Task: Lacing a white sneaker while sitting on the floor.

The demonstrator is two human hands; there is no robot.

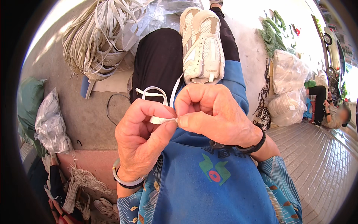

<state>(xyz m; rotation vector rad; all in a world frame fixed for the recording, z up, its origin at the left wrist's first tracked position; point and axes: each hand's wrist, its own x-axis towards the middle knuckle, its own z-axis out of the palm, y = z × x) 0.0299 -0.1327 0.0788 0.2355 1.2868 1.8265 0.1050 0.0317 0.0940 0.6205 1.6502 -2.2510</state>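
Both hands are working a white flat strap (161,120) right over the lap. L hand (140,143) is pinching the strap end between thumb and forefinger, other fingers curled in. R hand (212,114) is closed fist-like, thumb tip pressing against the same end, so the two pinches are touching. Neither hand is spread.

The strap is running up from the pinch, looping over the black knee (156,63) and trailing toward the beige shoe (203,44) resting on the other leg. A blue apron (201,179) is sitting under the hands.

Risks as I'm judging them:
- Grip is on the very tip of the strap only. Any tug from the loop side and it's probably slipping out of the L pinch.
- The loop is lying loose on the knee, w/ nothing holding it. A leg shift and it's likely sliding off or twisting, maybe snagging on the shoe sole.
- R thumb is covering the end, so I can't tell if the strap is being folded, split or threaded. The person may be working half blind too, so a misfold is possible.
- A thin black cord (113,108) is lying on the floor just left of the knee. If the strap drops, it could be tangling there.
- Big strap bundle (99,37) is sitting farther up-left. Can't tell whether this piece is feeding from it. If so, drag is adding pull on the pinch.

Bracelets on both wrists are staying clear of the strap for now.
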